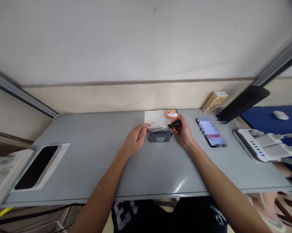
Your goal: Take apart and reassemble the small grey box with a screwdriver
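A small dark grey box [159, 137] with vent slots and a pale label stands on the desk between my hands. My left hand [136, 137] is at its left end, thumb and fingertips closed on the upper corner. The screwdriver [175, 124], with a black and yellow handle and a thin shaft, is gripped in my right hand [184, 133]. Its shaft slants left across the slotted face, with the tip near the box's upper left corner. Behind the box lies a white paper sheet [157, 116] bearing two tiny dark pieces, apparently screws [153, 122].
An orange-and-white animal-faced case [171, 114] rests on the sheet. To the right are a lit phone [211, 132], a carton [215, 101], a black upright object [244, 103] and a power strip [251, 145] with plugs. Leftward lie a dark-screened phone [36, 166] and another white power strip [8, 174].
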Motion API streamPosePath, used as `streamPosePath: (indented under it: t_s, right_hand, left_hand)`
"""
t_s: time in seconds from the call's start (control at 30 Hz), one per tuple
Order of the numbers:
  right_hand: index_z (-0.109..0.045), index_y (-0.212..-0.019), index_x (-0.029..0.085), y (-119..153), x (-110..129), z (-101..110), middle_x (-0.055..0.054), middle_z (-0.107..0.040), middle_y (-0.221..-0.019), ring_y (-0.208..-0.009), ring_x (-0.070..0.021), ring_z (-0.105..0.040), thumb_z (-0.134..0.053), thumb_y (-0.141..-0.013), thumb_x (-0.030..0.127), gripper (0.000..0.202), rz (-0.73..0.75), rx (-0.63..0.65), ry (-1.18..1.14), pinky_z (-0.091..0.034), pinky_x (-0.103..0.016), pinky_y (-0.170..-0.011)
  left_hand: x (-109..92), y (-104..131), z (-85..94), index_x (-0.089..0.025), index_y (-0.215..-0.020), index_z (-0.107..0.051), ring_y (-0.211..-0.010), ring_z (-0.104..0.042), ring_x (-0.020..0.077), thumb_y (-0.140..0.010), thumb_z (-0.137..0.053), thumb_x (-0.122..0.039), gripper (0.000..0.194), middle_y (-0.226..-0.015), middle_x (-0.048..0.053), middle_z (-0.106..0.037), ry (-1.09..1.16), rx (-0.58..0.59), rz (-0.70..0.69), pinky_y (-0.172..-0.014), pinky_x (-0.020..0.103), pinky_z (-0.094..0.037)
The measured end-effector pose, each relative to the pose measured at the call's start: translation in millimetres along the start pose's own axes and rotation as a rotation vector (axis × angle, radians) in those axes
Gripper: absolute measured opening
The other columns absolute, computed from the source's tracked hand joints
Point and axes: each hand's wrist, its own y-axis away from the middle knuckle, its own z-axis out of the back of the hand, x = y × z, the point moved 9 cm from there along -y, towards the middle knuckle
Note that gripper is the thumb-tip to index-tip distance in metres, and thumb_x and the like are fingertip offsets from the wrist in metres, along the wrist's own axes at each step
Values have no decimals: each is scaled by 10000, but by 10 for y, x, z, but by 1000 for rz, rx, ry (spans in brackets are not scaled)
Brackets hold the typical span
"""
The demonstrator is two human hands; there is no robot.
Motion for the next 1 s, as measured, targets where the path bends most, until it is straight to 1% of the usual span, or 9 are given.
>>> streamPosePath:
  t_s: [0.13,0.27,0.4,0.57,0.77,1.0]
  right_hand:
    - [-616,-746,212,-19,-43,-2,23,-465,-507,-467,-109,-415,-498,-865,783,595,0,11,-37,-280,-264,-445]
    - [-616,-743,213,-30,-58,8,21,-464,-510,-470,-109,-399,-522,-877,752,563,-2,15,-59,-271,-260,-438]
    - [-606,-737,214,-13,-74,-14,22,-462,-502,-470,-110,-404,-547,-880,708,518,-30,22,-49,-250,-258,-439]
    - [-622,-736,210,13,-56,-53,20,-473,-492,-467,-109,-401,-567,-880,680,495,-23,38,-82,-248,-261,-447]
    - [-649,-716,202,6,-64,-59,10,-495,-486,-466,-103,-410,-611,-868,645,470,-26,35,-125,-235,-257,-442]
    - [-651,-710,202,-3,-73,-44,6,-502,-490,-465,-101,-423,-595,-890,626,464,-27,34,-120,-259,-245,-439]
  left_hand:
    - [-120,18,37,-220,-1237,-623,-1003,-652,199,-1070,-363,-370,343,-1082,77,-703,2,-52,-110,-940,350,-505]
    - [-242,43,84,-221,-1103,-634,-918,-636,191,-1025,-426,-282,231,-1027,74,-681,-10,-96,-193,-874,344,-528]
    - [-331,61,136,-218,-968,-635,-924,-637,203,-957,-483,-201,153,-1005,80,-672,-41,-135,-251,-868,359,-536]
    - [-374,75,153,-216,-925,-641,-908,-642,205,-899,-520,-149,141,-993,83,-672,-75,-160,-314,-850,363,-547]
    - [-428,113,188,-197,-927,-644,-849,-632,185,-872,-531,-75,175,-936,68,-661,-67,-239,-449,-781,338,-537]
    - [-476,126,158,-196,-934,-657,-827,-623,177,-853,-538,-53,203,-937,65,-655,-99,-232,-487,-767,338,-531]
